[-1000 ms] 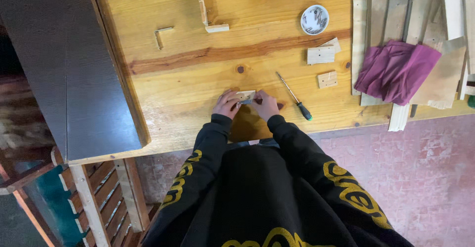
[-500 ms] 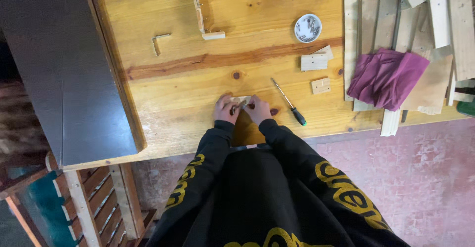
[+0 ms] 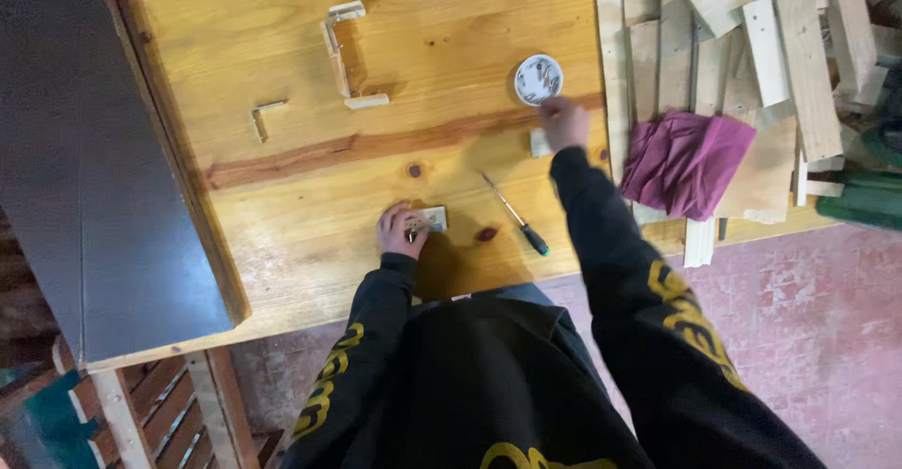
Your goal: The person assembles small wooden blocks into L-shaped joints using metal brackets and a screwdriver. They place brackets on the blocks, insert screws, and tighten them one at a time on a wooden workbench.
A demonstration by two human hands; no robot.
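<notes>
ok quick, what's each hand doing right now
Left hand: closed on the small wooden block, pressing it to the workbench.
Right hand: reaching beside the round dish; blurred, grip cannot be told.

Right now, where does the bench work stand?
Looks done: a U-shaped wooden frame and a small L-piece lie assembled farther back. In hand: left hand holds a small wood block; right hand reaches beside the round dish. Left: screwdriver lies untouched.

A small pale rectangular wooden block (image 3: 432, 218) lies flat near the front edge, pinned under fingertips at its left end. A second pale wooden block (image 3: 538, 142) lies just below a round white dish (image 3: 538, 79), mostly covered.
</notes>
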